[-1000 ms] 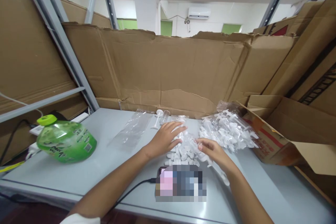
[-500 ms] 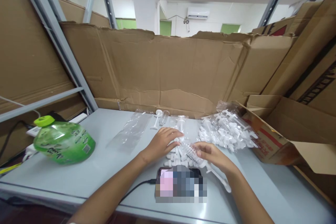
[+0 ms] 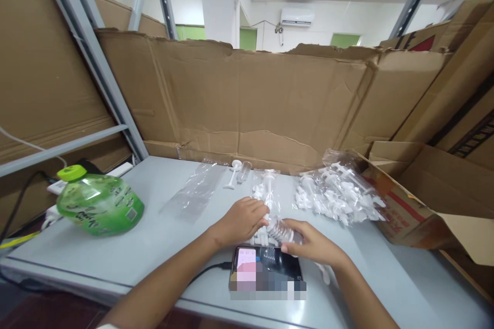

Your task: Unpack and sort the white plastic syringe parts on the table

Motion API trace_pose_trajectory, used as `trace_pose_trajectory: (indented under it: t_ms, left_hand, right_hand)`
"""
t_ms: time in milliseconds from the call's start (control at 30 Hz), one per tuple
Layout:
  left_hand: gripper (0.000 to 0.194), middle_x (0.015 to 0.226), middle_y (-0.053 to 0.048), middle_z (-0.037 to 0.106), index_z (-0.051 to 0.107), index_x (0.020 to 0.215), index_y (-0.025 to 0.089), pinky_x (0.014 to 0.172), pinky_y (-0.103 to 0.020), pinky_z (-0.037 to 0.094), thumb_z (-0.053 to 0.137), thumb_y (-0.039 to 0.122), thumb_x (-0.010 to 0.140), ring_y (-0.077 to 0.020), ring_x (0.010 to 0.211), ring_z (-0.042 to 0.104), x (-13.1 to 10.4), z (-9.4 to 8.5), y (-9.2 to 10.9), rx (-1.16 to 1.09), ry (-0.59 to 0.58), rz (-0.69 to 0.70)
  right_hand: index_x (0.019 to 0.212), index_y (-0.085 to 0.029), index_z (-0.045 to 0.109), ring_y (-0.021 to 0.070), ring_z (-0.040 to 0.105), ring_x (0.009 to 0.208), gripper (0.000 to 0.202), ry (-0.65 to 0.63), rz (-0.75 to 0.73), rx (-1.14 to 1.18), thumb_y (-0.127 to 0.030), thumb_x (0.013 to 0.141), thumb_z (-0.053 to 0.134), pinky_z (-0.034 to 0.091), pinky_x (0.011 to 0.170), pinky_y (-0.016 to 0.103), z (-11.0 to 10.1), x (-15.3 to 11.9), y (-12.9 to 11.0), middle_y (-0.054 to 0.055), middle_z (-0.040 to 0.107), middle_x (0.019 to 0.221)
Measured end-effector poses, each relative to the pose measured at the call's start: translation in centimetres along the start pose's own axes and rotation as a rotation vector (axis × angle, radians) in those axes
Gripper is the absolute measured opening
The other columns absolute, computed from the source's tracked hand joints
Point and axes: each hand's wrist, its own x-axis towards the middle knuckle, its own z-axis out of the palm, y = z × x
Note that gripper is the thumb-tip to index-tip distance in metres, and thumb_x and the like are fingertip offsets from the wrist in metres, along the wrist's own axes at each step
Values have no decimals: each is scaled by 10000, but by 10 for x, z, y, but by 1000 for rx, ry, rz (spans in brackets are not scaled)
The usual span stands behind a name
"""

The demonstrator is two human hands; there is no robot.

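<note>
Both hands meet near the middle of the grey bench (image 3: 162, 247); the right hand (image 3: 314, 244) has its fingers (image 3: 293, 225) closed around a small clear ribbed tube (image 3: 280, 229), held just above the far edge of a phone (image 3: 266, 267); the left hand (image 3: 241, 221) rests curled over a small heap of white plastic caps (image 3: 259, 239), touching them, though whether it pinches one I cannot tell; a pile of white plastic parts (image 3: 335, 195) in clear wrap lies to the right, beside an open cardboard box (image 3: 409, 211); an empty clear bag (image 3: 195, 193) lies left of the hands; a green bottle (image 3: 98, 205) lies on its side at the far left.
</note>
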Motion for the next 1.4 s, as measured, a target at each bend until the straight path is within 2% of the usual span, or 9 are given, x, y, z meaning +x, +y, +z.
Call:
trace_pose_trajectory:
  t_ms: [267,333,500,767,933,1100,1200,1300,1400]
  left_hand:
    - [374,785,-40,569,485,822,182,664,-301,377,230,433,927,-172,714,523,0,16,-3,-26,2,-102]
    - [353,781,-35,574,480,806,186,656,-294,381,245,419,929,-169,710,533,-1,21,-3,-30,-21,-128]
    - [337,763,-21,586,466,775,190,620,-281,370,267,414,928,-166,692,553,0,28,0,-27,-55,-185]
    - [411,738,-11,585,469,754,194,599,-260,361,216,470,923,-152,684,557,-1,28,-1,-96,-44,-220]
    - [399,902,-39,610,487,996,182,709,-276,388,340,532,874,-161,814,567,-2,21,-1,-50,71,-84]
    - [498,592,-6,510,485,670,172,543,-273,302,309,606,842,-132,561,465,-5,21,-6,216,299,163]
    - [534,498,9,438,429,563,178,491,-272,245,258,580,871,-116,473,383,-7,22,-7,241,414,258]
    - [536,458,7,415,420,529,184,478,-276,238,188,475,915,-117,442,353,-8,23,-4,210,462,232]
    - [476,440,8,419,431,513,186,480,-275,250,237,369,908,-116,427,344,-7,25,0,175,484,115]
  right_hand:
    - [1297,-200,464,287,496,1156,569,143,11,-190,-369,767,586,363,982,451,2,-3,12,112,517,1304]
    - [1318,-229,434,279,522,1113,561,157,-2,-294,-341,784,563,394,943,446,2,-4,13,107,549,1260]
    - [1329,-270,408,249,563,875,538,230,-92,-571,-249,806,532,439,804,413,1,-4,11,71,632,950]
    - [1312,-298,422,251,528,871,509,324,-152,-748,-174,823,485,408,772,410,1,-1,14,74,607,982]
    - [1303,-291,435,239,538,873,510,295,-156,-608,-205,810,527,410,818,414,0,-2,7,66,616,965]
    - [1288,-253,463,226,563,894,526,166,-132,-387,-245,776,583,446,814,372,2,-3,1,63,636,964]
    - [1276,-232,480,235,573,948,538,95,-146,-327,-268,755,609,444,845,375,5,-2,3,78,636,1068]
    - [1277,-227,477,248,566,1018,550,58,-160,-312,-294,750,618,427,886,383,9,-1,5,88,598,1192]
    - [1282,-223,468,243,567,1017,549,96,-159,-355,-293,757,614,427,884,368,12,0,5,88,600,1187]
